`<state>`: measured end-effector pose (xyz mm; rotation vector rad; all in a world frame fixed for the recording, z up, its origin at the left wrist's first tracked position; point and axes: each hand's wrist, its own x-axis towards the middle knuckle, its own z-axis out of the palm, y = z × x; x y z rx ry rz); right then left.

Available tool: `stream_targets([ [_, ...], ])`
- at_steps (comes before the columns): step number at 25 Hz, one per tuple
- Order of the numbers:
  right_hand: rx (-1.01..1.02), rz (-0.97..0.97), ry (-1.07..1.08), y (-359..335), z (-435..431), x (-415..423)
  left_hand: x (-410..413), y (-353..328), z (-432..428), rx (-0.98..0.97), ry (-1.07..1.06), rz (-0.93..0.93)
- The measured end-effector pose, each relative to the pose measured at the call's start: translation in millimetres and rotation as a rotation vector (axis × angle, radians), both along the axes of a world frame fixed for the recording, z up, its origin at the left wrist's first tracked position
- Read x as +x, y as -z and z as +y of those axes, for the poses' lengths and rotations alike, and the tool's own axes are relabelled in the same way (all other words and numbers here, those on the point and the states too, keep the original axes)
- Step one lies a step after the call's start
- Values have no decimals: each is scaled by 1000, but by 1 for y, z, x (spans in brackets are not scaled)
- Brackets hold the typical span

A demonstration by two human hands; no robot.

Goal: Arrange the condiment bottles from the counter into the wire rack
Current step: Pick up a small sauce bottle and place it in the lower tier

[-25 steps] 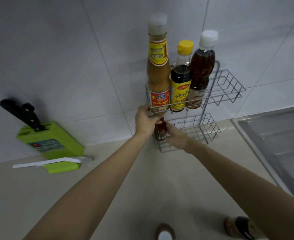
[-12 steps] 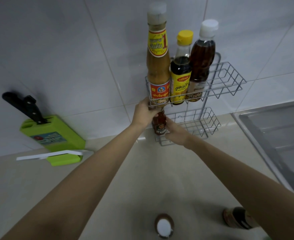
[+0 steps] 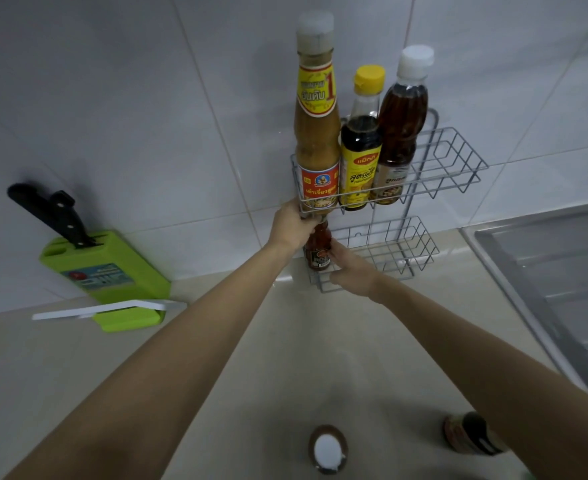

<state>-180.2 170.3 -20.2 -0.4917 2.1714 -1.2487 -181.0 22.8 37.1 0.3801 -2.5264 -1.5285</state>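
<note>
The scene is dim and flat, with a cool grey cast over the tiled wall (image 3: 129, 109). The knife block (image 3: 105, 271) throws a soft shadow on the tiles behind its knife handles, and the forearms darken the tabletop (image 3: 285, 358) near its front edge. Wide-angle distortion bends the grout lines and the sink (image 3: 545, 289) rim. Bottle labels in the wire rack (image 3: 441, 174) read slightly soft.

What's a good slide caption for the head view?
Right hand sets small red bottle in wire rack; left hand steadies it.
</note>
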Motion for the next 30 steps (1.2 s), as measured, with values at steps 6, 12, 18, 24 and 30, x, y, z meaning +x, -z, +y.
stream_targets([
  [6,104,9,-27,-5,3,-1,4,0,-1,-14,32,-14],
  [12,143,147,101,-16,18,20,52,-1,-9,-119,34,-85],
  [18,-221,44,224,-35,30,104,133,13,12,-220,304,-113],
  [24,-195,45,199,-7,65,181,212,16,28,-412,582,-154],
  [30,-89,-92,65,38,86,244,268,15,20,-391,776,-342],
])
